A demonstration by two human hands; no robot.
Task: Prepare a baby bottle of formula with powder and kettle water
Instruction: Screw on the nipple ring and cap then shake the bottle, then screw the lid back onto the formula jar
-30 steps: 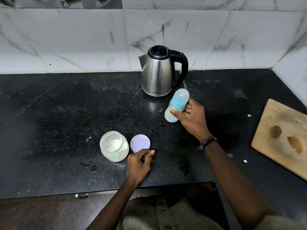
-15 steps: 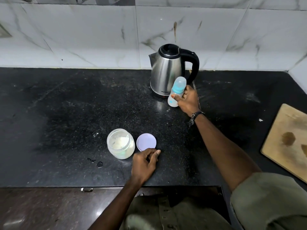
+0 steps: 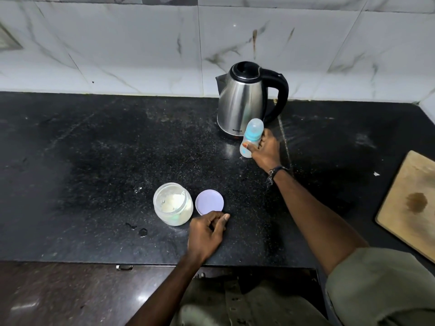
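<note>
My right hand grips a small baby bottle with a clear cap and a teal collar, its base low over the black counter just in front of the steel kettle. The bottle leans slightly to the right. An open jar of white formula powder stands nearer me, with its lilac lid lying flat beside it on the right. My left hand rests loosely curled on the counter just below the lid, holding nothing.
A wooden cutting board lies at the right edge. White marble-look tiles back the counter. Small water drops sit left of my left hand. A dark drawer front with a metal handle runs below the counter edge.
My right hand has carried the bottle away from me and down, to right in front of the kettle. My left hand has stayed by the lid.
</note>
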